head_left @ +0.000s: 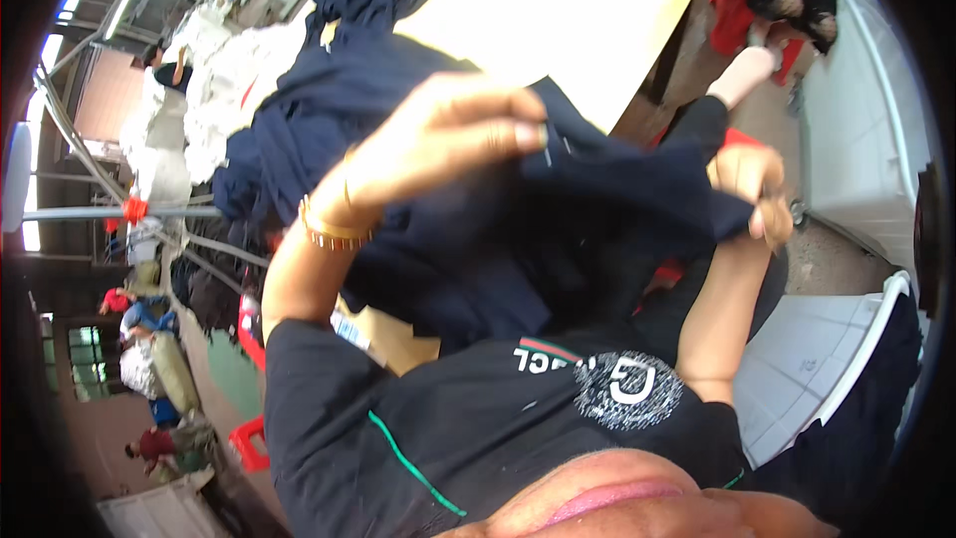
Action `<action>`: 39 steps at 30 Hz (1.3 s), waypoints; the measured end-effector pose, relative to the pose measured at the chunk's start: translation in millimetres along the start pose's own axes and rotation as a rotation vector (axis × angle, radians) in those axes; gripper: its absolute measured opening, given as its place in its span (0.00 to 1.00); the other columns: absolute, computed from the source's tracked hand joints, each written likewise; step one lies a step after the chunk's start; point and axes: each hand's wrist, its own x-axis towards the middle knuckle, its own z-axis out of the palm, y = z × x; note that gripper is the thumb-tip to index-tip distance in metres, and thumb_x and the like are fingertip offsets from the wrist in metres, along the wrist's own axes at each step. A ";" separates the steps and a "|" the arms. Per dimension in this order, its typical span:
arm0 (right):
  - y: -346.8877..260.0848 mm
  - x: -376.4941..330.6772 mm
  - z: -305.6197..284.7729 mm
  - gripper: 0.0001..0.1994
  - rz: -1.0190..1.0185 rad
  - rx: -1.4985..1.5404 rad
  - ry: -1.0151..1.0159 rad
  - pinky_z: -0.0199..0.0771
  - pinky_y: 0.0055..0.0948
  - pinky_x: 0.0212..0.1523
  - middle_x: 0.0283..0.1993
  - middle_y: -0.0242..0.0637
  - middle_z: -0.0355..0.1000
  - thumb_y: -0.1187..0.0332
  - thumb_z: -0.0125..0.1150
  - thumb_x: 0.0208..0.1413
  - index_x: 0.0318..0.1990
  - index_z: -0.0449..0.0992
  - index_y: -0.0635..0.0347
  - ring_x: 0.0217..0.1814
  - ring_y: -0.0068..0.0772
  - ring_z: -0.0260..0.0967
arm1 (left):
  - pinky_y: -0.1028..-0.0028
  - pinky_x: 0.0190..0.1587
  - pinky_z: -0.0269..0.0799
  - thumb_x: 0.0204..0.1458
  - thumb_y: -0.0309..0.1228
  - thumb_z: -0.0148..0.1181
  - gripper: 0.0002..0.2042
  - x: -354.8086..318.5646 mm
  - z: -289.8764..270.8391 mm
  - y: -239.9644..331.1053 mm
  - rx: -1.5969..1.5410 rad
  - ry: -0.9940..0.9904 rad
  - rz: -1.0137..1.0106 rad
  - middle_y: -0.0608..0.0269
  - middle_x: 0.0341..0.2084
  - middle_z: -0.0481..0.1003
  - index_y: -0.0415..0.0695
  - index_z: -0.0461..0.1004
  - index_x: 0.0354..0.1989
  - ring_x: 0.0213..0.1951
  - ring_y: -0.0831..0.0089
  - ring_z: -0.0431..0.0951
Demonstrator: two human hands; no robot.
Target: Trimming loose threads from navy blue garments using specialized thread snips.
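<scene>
Both hands grip 1 dark navy garment (pixel 597 199) held up before the chest: the left hand (pixel 458 134) pinches its upper edge, and the right hand (pixel 752 189) is closed on a corner. Beyond it, more navy cloth (pixel 329 100) lies heaped on a pale table (pixel 568 10).

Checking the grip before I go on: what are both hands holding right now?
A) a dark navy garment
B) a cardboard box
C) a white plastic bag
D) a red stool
A: the left hand and the right hand each pinch a part of the dark navy garment, which is stretched between them above the pale table.
</scene>
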 end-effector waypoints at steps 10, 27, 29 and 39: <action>32.1 0.8 -23.7 0.08 0.333 -0.932 0.463 0.67 0.18 0.44 0.39 0.25 0.75 0.72 0.66 0.61 0.45 0.79 0.66 0.39 0.15 0.66 | 0.81 0.49 0.73 0.62 0.34 0.66 0.15 50.3 21.7 -97.2 -0.286 0.204 -0.154 0.66 0.41 0.82 0.35 0.80 0.49 0.44 0.81 0.78; 85.4 10.9 19.5 0.19 -0.029 -1.347 0.085 0.73 0.27 0.37 0.37 0.34 0.73 0.66 0.74 0.54 0.54 0.83 0.53 0.34 0.30 0.73 | 0.83 0.47 0.73 0.62 0.30 0.63 0.09 56.2 29.0 -130.3 -0.557 0.265 -0.077 0.69 0.39 0.82 0.40 0.81 0.48 0.40 0.83 0.80; 88.0 11.2 15.5 0.20 -0.043 -1.345 0.077 0.73 0.29 0.37 0.39 0.34 0.74 0.66 0.74 0.54 0.54 0.82 0.53 0.34 0.32 0.73 | 0.79 0.58 0.69 0.62 0.28 0.64 0.08 55.3 23.1 -140.7 -0.457 0.262 -0.024 0.69 0.44 0.82 0.43 0.81 0.47 0.49 0.81 0.79; 80.0 14.2 18.1 0.18 0.041 -1.188 0.012 0.70 0.20 0.44 0.39 0.31 0.72 0.74 0.70 0.59 0.57 0.80 0.63 0.41 0.23 0.70 | 0.83 0.47 0.75 0.64 0.25 0.61 0.07 54.8 31.7 -118.0 -0.720 0.193 -0.138 0.67 0.40 0.81 0.40 0.77 0.48 0.40 0.82 0.80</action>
